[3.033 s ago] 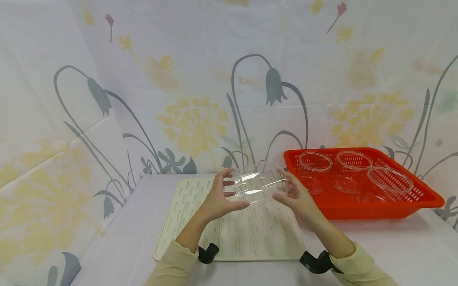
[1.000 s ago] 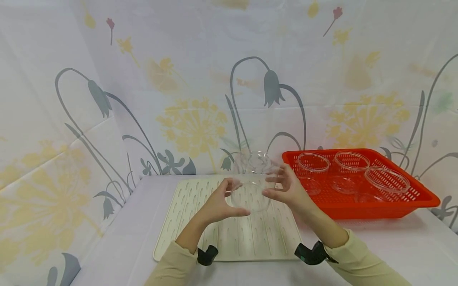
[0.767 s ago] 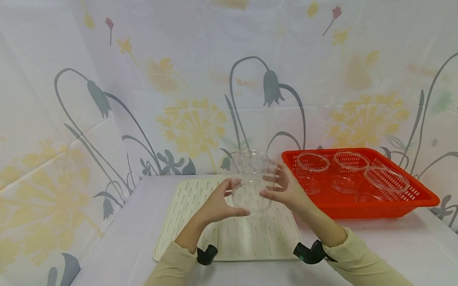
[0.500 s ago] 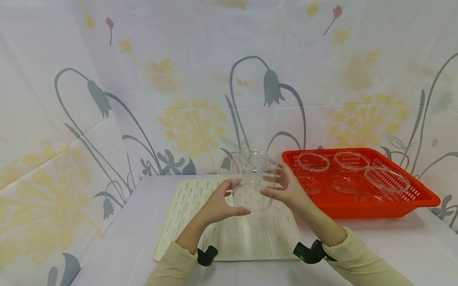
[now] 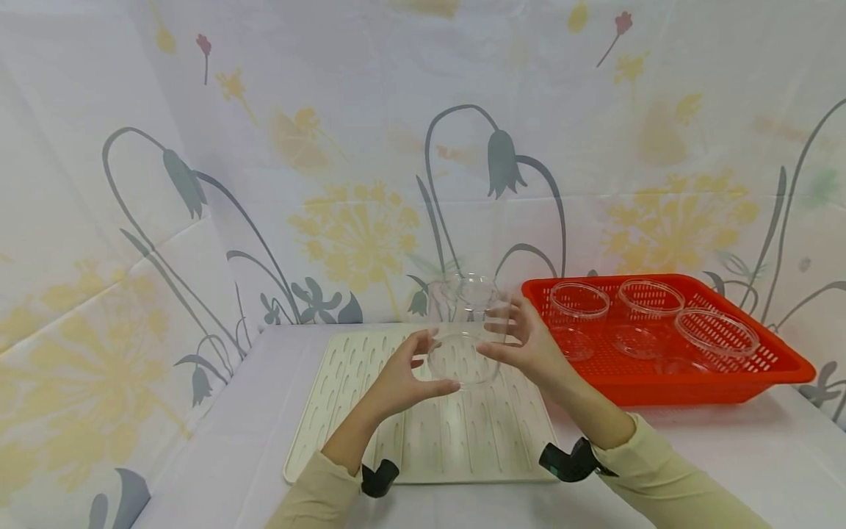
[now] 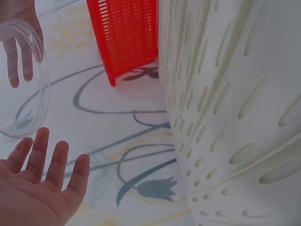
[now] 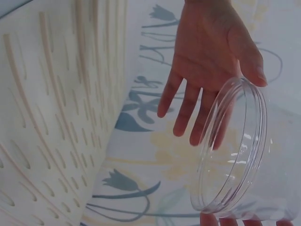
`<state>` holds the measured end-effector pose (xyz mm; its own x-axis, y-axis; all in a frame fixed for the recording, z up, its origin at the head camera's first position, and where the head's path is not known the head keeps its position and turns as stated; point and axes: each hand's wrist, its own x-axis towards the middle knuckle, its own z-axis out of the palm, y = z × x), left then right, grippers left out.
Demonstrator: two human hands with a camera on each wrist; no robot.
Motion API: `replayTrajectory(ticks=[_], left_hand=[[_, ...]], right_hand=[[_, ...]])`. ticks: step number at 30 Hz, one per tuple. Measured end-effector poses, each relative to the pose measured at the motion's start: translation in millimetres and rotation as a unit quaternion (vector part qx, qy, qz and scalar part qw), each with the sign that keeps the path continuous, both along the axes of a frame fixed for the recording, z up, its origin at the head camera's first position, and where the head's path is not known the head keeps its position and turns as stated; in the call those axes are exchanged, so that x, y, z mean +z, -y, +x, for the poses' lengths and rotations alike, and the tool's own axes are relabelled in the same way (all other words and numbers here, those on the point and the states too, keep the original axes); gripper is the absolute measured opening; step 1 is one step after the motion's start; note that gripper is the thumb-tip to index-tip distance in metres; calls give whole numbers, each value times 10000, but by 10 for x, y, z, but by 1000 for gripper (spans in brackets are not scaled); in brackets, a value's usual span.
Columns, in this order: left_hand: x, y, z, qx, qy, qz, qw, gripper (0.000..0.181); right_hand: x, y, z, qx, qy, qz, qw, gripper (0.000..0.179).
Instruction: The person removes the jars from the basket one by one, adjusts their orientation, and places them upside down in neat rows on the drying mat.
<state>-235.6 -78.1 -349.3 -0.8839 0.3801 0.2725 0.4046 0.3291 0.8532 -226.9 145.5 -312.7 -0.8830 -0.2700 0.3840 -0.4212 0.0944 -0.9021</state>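
My left hand (image 7: 207,56) holds the clear jar (image 7: 254,162) near its rim. Opposite, fingertips of my right hand (image 7: 251,222) touch its wall.

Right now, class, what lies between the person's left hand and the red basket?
In the head view, going rightward from the left hand: first the clear jar, then the right hand, then the red basket.

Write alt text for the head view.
A left hand and right hand hold a clear jar above a cream mat. To the right, a red basket holds three more clear jars; a floral backdrop stands behind.
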Motion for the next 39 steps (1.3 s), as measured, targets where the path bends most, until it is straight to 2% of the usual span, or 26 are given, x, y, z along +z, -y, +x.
replayTrajectory(ticks=[18,32,39], left_hand=[[-48,128,31,88,38,49,9999,82],[-112,298,56,347,226,49,9991,84],[-226,420,54,445,239,18,9987,80]], right_hand=[[11,75,-36,27,-52,37,10000,74],[-5,144,-98,-109,49,126,9998,76],[-9,187,-113,-161,176,222,9995,77]])
